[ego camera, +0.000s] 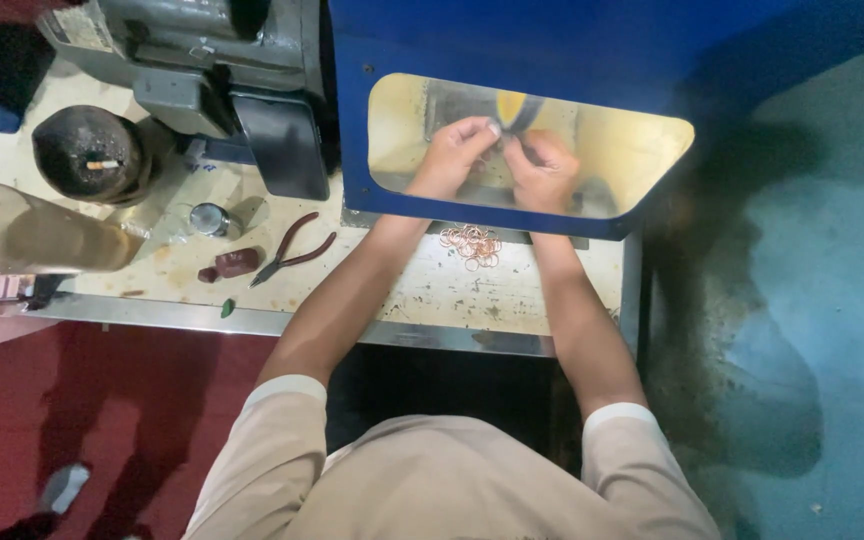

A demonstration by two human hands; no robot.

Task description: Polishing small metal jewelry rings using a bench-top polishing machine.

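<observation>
So, far left there's a dark rounded jar [89, 152] with a dull, grimy surface, then a small shiny metal cap [209, 218] and red-handled pliers [290, 250] lying on the scuffed, speckled worktop [432, 295]. A loose pile of thin copper-coloured rings [471, 244] sits just below the blue housing [512, 40]. Inside its lit, rounded opening, the left hand [449, 155] and right hand [542, 168] meet, fingertips pinched narrow on something too small to make out.
</observation>
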